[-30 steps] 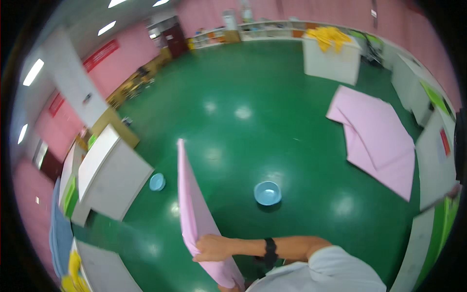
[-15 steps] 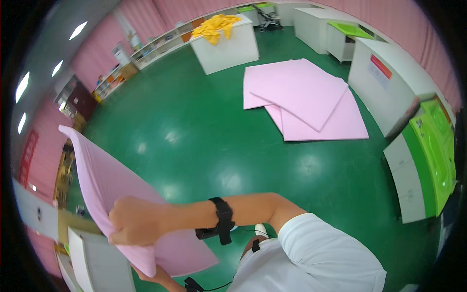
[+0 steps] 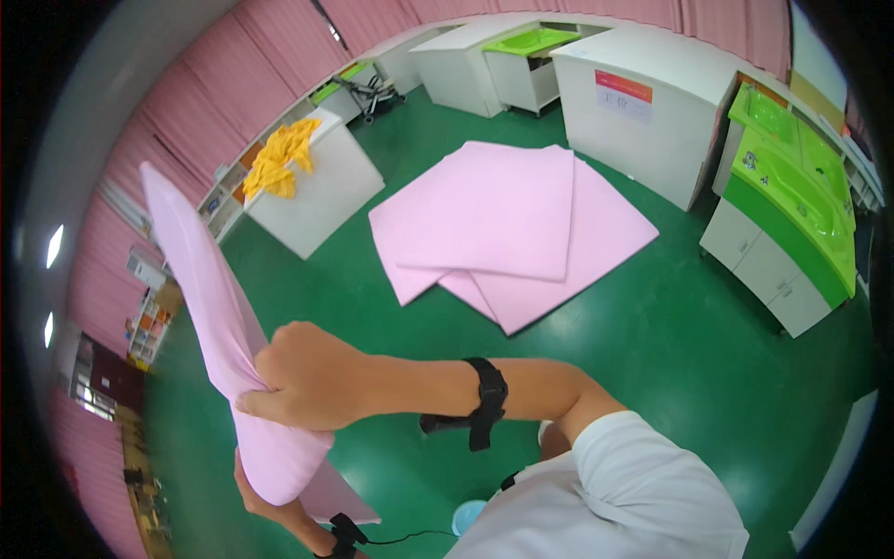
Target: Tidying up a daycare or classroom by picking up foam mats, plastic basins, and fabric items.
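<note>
A soft pink mat [image 3: 200,279] stands raised and bent at my left. My right hand [image 3: 303,377] crosses in front of me and is closed on its near edge, fabric bunched under the fingers. Lower down, my left hand [image 3: 265,494] grips the same mat from its outer side; most of its fingers are hidden behind the material. Several similar pink mats [image 3: 503,210] lie overlapping at angles on the green floor ahead.
White counters [image 3: 643,102] run along the back right, with a green-topped sink cabinet [image 3: 792,205] at the right. Yellow cloth [image 3: 284,158] lies on a white cabinet [image 3: 321,196]. A folded stroller [image 3: 372,98] stands behind. A light-blue round object [image 3: 468,515] is near my feet.
My view has turned to the right, so the floor mats and cabinets sit further left. The held mat is now more upright and seen more edge-on, with both hands still on it.
</note>
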`<state>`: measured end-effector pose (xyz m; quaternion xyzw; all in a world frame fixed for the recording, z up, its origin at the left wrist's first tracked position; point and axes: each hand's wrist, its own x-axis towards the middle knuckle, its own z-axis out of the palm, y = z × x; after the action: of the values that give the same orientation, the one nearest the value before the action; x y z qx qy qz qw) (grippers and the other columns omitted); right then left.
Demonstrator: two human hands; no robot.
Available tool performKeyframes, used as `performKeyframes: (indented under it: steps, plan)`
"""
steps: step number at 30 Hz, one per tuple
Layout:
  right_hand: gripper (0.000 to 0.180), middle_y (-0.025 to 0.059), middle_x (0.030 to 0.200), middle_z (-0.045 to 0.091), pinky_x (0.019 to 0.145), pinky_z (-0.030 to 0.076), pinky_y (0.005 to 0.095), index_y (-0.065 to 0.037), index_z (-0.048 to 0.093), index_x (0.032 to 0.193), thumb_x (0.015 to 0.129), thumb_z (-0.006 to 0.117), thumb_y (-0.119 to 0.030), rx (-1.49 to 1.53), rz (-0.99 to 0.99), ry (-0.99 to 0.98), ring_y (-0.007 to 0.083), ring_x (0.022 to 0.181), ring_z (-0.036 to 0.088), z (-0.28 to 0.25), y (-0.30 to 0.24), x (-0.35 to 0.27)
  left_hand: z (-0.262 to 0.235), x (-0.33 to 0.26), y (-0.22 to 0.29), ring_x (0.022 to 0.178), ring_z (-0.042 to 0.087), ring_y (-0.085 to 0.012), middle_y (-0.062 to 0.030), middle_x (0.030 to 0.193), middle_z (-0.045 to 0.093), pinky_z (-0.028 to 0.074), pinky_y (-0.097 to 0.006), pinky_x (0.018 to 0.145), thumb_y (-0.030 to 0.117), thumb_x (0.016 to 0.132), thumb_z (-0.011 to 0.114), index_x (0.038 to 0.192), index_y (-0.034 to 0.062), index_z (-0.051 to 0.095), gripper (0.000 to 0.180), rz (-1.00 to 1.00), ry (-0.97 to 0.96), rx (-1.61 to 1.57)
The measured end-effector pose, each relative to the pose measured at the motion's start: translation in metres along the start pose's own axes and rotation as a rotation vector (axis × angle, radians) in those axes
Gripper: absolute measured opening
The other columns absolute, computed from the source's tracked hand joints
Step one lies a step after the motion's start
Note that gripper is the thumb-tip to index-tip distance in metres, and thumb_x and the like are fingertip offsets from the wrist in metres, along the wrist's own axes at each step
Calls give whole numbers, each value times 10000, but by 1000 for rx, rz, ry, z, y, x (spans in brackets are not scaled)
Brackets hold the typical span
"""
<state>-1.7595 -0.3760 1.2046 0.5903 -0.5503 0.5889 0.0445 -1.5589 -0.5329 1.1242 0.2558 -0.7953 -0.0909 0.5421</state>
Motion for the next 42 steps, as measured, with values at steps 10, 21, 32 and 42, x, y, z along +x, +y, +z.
performKeyframes:
  steps: [10, 21, 32, 42]
  plan:
    - [397, 211, 550, 532, 518, 409, 442, 8, 621, 645, 808, 590, -354, -458, 214, 148, 369, 504, 532, -150, 240, 39, 359, 92, -11, 858, 643, -304, -184, 958, 653, 500, -354, 775, 39, 704, 654, 1020, -43, 619, 329, 245, -304, -321]
    - [261, 210, 758, 598, 636, 461, 438, 6, 536, 794, 886, 476, -231, -713, 1199, 744, 367, 662, 556, -255, 534, -172, 832, -43, -82, 1109, 525, -341, -197, 1199, 551, 418, -414, 953, 112, 743, 609, 1268, 65, 464, 547, 555, -1532, -366]
    - [237, 184, 718, 637, 622, 504, 392, -6, 659, 763, 777, 544, -213, -112, 2654, 613, 305, 657, 616, 31, 256, -528, 850, -187, -71, 905, 605, -363, -187, 938, 647, 483, -437, 779, 153, 700, 578, 938, 63, 652, 265, 1248, -2364, -275]
    - [194, 78, 696, 651, 488, 476, 339, -39, 643, 726, 781, 543, -197, 191, 2206, 1503, 164, 563, 608, 73, 229, -484, 951, -220, -85, 954, 620, -313, -122, 986, 667, 500, -393, 839, 145, 582, 706, 964, 88, 679, 388, 1534, -2257, 62]
